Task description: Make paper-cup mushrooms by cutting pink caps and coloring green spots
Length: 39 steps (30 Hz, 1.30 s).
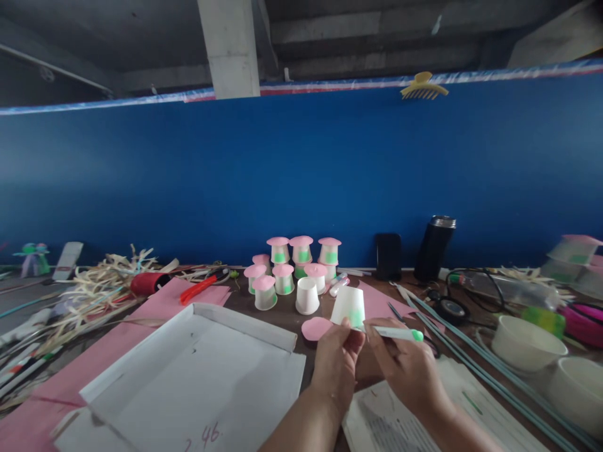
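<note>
My left hand (336, 361) is closed around the lower edge of a white paper cup (347, 305), which is tipped upside down and has a green patch near its rim. Between the fingers of my right hand (407, 361) is a white marker (393, 333) with a green end pointing right; its other end meets the cup near the green patch. A pink paper disc (315, 329) lies just left of the cup. Behind it stands a plain white cup (308, 296). Farther back, several upturned cups (284, 281) with green patches wear pink discs, some stacked.
A shallow white box (207, 370) lies at left over pink paper (42, 417). At right are blue-green strips (471, 339), white bowls (527, 344) and printed sheets (400, 417). A black flask (434, 250) and a phone (388, 256) stand against the blue partition (301, 169).
</note>
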Each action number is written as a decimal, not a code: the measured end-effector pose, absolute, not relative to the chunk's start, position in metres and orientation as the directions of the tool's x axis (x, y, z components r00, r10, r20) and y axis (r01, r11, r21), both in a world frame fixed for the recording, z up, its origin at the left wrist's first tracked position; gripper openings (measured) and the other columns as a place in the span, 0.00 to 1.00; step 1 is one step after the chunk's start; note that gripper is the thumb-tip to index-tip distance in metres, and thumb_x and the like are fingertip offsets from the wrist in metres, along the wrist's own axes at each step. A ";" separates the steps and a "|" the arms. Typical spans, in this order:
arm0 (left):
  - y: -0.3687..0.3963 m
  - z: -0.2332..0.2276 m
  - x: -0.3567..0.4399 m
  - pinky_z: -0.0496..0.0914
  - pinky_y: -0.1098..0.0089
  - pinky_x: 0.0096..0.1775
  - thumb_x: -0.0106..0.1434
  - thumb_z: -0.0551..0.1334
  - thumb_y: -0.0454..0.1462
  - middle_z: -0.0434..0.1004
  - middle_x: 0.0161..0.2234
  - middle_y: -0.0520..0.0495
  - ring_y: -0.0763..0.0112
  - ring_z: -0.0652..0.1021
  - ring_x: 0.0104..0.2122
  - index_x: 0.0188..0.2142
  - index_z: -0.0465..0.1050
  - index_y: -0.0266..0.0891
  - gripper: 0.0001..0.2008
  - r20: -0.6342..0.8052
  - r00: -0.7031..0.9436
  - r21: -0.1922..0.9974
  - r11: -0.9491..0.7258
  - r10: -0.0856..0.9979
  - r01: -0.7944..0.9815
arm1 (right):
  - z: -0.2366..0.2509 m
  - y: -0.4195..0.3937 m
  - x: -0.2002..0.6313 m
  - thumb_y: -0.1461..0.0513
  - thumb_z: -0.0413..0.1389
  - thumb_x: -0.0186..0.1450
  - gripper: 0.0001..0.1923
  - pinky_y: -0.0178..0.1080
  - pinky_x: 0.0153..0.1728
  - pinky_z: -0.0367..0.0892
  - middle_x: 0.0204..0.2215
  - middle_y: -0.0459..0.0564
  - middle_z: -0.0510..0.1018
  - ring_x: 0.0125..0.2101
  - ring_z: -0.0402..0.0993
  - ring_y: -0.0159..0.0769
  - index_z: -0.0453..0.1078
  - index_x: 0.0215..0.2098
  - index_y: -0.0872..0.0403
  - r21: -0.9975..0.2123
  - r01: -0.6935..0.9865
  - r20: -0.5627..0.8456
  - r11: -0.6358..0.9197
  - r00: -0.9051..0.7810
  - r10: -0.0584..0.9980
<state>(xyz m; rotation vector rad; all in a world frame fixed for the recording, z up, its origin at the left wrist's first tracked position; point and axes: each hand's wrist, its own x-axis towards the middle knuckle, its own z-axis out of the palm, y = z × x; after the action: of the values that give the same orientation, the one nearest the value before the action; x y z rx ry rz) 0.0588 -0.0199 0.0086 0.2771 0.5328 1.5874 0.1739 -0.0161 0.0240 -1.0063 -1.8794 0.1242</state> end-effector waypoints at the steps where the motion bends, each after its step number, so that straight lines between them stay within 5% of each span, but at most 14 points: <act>1: -0.020 0.009 0.059 0.70 0.72 0.37 0.53 0.67 0.35 0.74 0.26 0.47 0.73 0.74 0.28 0.25 0.74 0.31 0.07 -0.143 -0.101 0.493 -0.017 0.985 -0.870 | 0.024 -0.016 0.174 0.59 0.51 0.66 0.10 0.36 0.37 0.68 0.32 0.51 0.80 0.33 0.77 0.38 0.74 0.36 0.53 -0.476 0.594 0.698 0.649 -0.194 0.690; 13: -0.019 0.004 0.059 0.70 0.71 0.39 0.53 0.68 0.36 0.74 0.27 0.47 0.73 0.74 0.30 0.26 0.74 0.31 0.07 -0.129 -0.108 0.510 -0.028 0.986 -0.860 | 0.019 -0.013 0.175 0.58 0.51 0.66 0.11 0.37 0.40 0.69 0.32 0.51 0.81 0.37 0.77 0.39 0.74 0.37 0.53 -0.483 0.617 0.687 0.622 -0.173 0.706; 18: -0.019 0.001 0.059 0.70 0.71 0.39 0.54 0.66 0.37 0.73 0.26 0.47 0.74 0.73 0.28 0.25 0.74 0.31 0.08 -0.130 -0.108 0.529 -0.023 0.986 -0.848 | 0.019 -0.013 0.175 0.57 0.52 0.65 0.11 0.36 0.34 0.71 0.27 0.50 0.82 0.31 0.79 0.39 0.75 0.33 0.53 -0.462 0.644 0.680 0.610 -0.184 0.710; 30: -0.023 0.012 0.061 0.71 0.70 0.40 0.55 0.66 0.34 0.76 0.29 0.44 0.71 0.75 0.31 0.26 0.76 0.31 0.05 -0.155 -0.091 0.513 0.002 0.984 -0.859 | 0.021 -0.010 0.176 0.58 0.50 0.66 0.13 0.41 0.43 0.69 0.40 0.55 0.80 0.40 0.76 0.41 0.73 0.42 0.54 -0.490 0.590 0.731 0.642 -0.124 0.671; 39: -0.021 0.011 0.061 0.72 0.72 0.38 0.56 0.65 0.32 0.76 0.29 0.44 0.72 0.75 0.30 0.27 0.76 0.30 0.04 -0.181 -0.090 0.488 0.010 0.979 -0.873 | 0.020 -0.009 0.177 0.57 0.52 0.65 0.11 0.40 0.41 0.70 0.36 0.53 0.80 0.38 0.77 0.41 0.74 0.37 0.53 -0.553 0.576 0.687 0.602 -0.094 0.720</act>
<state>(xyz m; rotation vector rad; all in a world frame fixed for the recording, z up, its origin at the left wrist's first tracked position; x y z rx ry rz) 0.0609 -0.0209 0.0109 0.2428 0.5598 1.5700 0.1766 -0.0086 0.0197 -1.0605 -1.7728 0.1705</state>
